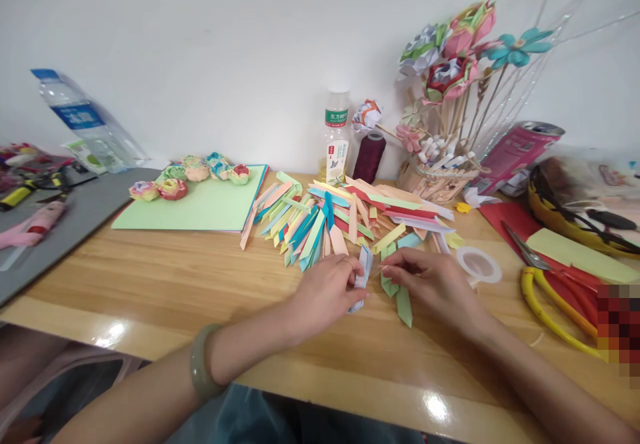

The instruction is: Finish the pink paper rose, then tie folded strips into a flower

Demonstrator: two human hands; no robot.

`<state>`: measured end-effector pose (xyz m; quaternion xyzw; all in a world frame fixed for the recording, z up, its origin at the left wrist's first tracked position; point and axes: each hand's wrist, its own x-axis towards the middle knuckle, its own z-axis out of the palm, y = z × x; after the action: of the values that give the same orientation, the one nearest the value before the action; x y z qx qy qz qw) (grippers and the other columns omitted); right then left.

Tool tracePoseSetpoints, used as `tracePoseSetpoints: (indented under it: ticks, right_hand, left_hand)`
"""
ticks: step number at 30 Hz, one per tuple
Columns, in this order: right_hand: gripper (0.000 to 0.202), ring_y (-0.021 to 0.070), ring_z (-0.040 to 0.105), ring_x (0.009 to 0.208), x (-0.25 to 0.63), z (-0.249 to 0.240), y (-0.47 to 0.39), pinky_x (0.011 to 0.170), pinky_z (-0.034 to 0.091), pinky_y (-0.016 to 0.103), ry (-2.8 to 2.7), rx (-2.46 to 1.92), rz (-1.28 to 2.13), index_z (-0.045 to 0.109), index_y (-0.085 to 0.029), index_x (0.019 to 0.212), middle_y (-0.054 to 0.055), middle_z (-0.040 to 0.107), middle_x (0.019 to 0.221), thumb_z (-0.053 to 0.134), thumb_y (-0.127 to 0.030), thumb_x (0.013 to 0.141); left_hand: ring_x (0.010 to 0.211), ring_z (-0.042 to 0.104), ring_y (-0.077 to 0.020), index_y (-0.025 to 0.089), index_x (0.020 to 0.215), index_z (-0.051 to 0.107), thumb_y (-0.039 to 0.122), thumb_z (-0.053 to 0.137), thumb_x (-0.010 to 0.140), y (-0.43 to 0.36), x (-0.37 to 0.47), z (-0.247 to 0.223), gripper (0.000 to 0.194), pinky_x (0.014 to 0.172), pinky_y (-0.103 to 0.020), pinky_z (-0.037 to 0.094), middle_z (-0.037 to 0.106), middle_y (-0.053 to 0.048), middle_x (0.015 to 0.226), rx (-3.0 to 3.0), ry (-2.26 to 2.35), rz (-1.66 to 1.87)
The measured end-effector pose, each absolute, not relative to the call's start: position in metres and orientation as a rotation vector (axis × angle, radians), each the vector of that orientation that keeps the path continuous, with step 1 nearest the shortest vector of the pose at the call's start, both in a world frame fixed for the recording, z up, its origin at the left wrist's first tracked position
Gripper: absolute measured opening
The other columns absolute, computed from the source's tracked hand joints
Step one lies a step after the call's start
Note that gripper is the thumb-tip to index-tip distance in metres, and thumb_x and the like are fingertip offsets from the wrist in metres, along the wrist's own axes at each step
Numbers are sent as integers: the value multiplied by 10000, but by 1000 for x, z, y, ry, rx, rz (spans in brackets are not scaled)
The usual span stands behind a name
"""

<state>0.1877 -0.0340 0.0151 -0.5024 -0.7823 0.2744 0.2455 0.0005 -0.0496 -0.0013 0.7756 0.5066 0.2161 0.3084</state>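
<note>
My left hand (330,287) is closed on a folded pale blue paper strip (367,265), which it holds upright just above the table. Beside it, the fingertips of my right hand (425,274) pinch together; a faint thin line shows there, too fine to name. Under the right fingers lie folded green paper strips (404,307). Directly beyond both hands spreads a heap of folded paper strips (315,224) in many colours. A white tape roll (479,265) lies flat to the right of my right hand.
Scissors (543,284) with yellow handles lie at right on red paper (510,231). Behind the heap stand a bottle (337,131), a dark thread spool (369,157) and a basket (435,181) of paper flowers. Several folded paper flowers (173,189) rest on green sheets (200,211) at left.
</note>
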Motion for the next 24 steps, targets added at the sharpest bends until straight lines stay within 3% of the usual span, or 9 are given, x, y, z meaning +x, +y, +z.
tracePoseSetpoints:
  ticks: [5, 11, 14, 17, 24]
  right_hand:
    - [171, 135, 532, 527, 198, 18, -27, 482, 386, 237, -2336, -1511, 678, 617, -195, 704, -5, 604, 583, 481, -269, 779]
    - [285, 125, 526, 551, 194, 24, -32, 536, 433, 273, -2391, -1328, 440, 591, -196, 1017, 51, 622, 815, 461, -184, 764]
    - [312, 171, 567, 758, 184, 21, -37, 652, 476, 320, -2401, -1194, 412, 530, -201, 1114, 97, 564, 1012, 438, -198, 816]
    - [364, 246, 463, 1055, 177, 16, -36, 821, 443, 415, -2484, -1096, 334, 474, -217, 1187, 107, 500, 1158, 447, -177, 826]
    - [324, 248, 394, 1103, 179, 10, -29, 889, 393, 436, -2751, -943, 241, 481, -218, 1171, 69, 531, 1157, 464, -199, 847]
  left_hand:
    - [758, 531, -156, 184, 769, 554, 223, 591, 687, -49, 1, 0, 98, 680, -267, 412, 577, -16, 779, 2029, 1352, 535]
    - [779, 529, -167, 180, 799, 498, 285, 632, 669, -51, 3, 0, 214, 690, -280, 415, 567, -28, 835, 2043, 1415, 574]
    - [804, 525, -182, 181, 821, 475, 326, 647, 656, -53, 4, -2, 279, 697, -296, 415, 556, -35, 866, 2092, 1441, 589]
    - [836, 519, -195, 182, 838, 464, 305, 630, 674, -54, 5, -4, 264, 710, -310, 412, 553, -40, 878, 2157, 1445, 582]
    - [825, 529, -192, 175, 821, 492, 296, 621, 691, -53, 4, -5, 220, 720, -307, 421, 571, -35, 851, 2176, 1423, 519]
